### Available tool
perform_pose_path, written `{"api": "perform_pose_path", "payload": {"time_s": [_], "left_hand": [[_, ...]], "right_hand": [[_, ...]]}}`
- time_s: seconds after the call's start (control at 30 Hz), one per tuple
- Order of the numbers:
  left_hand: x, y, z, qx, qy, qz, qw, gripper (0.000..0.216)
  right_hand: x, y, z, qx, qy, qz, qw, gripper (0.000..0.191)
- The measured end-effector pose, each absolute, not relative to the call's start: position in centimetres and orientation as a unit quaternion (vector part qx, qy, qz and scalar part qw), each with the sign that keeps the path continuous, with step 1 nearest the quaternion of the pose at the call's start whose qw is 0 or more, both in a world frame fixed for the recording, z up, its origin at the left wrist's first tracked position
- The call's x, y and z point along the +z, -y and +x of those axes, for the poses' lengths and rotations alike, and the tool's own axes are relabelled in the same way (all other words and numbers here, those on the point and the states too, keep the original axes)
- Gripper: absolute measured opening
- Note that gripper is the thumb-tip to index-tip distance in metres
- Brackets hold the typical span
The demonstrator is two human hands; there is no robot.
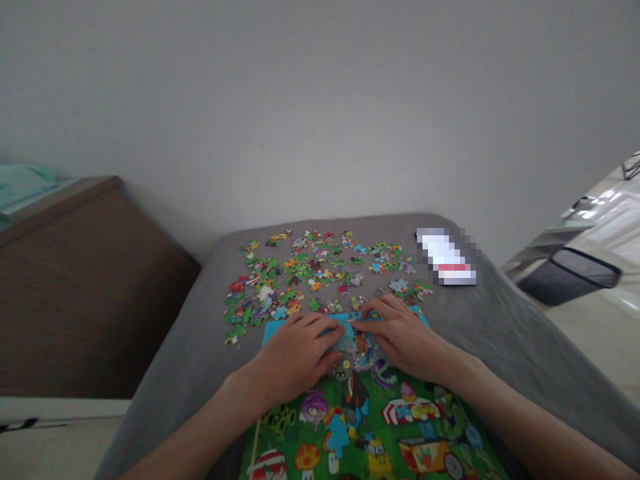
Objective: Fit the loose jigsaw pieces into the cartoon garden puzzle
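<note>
A colourful cartoon jigsaw board (370,427) lies on a grey cloth-covered surface (200,360) in front of me. My left hand (300,353) and my right hand (400,333) rest side by side on the board's far blue edge. Their fingertips meet at the middle, pressed flat on a puzzle piece (350,325) there. Beyond the hands, several loose puzzle pieces (310,273) are scattered across the cloth.
A pixelated white and red object (447,257) lies at the far right of the cloth. A brown headboard-like panel (75,287) stands to the left. A dark bin (565,273) and pale floor are at the right. A plain wall rises behind.
</note>
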State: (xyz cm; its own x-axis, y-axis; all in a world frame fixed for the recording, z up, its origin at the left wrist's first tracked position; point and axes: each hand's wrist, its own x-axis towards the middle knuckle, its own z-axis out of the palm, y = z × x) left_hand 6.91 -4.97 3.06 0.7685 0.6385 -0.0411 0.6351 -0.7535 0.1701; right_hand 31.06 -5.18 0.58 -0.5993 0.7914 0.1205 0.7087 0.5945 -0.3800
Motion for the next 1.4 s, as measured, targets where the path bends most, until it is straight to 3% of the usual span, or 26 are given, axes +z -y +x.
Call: {"api": "perform_pose_path", "payload": {"time_s": [0.4,0.7,0.97,1.17,1.4], "left_hand": [[2.7,0.9,3.4,0.106,-0.370,0.911,0.148,0.030],[2.8,1.5,4.1,0.096,-0.343,0.925,0.134,0.029],[1.8,2.2,3.6,0.020,-0.375,0.921,0.100,0.055],[1.8,2.0,3.5,-0.018,-0.405,0.908,0.107,0.054],[2.0,1.9,3.5,-0.020,-0.409,0.904,0.125,0.053]], "right_hand": [[0.3,5.3,31.2,0.118,0.887,-0.424,0.140,0.041],[0.5,5.4,31.2,0.121,0.889,-0.416,0.148,0.037],[0.5,5.3,31.1,0.132,0.887,-0.411,0.165,0.035],[0.0,4.7,31.5,0.132,0.879,-0.407,0.210,0.041],[-1.4,1.5,34.6,0.060,0.818,-0.501,0.275,0.036]]}}
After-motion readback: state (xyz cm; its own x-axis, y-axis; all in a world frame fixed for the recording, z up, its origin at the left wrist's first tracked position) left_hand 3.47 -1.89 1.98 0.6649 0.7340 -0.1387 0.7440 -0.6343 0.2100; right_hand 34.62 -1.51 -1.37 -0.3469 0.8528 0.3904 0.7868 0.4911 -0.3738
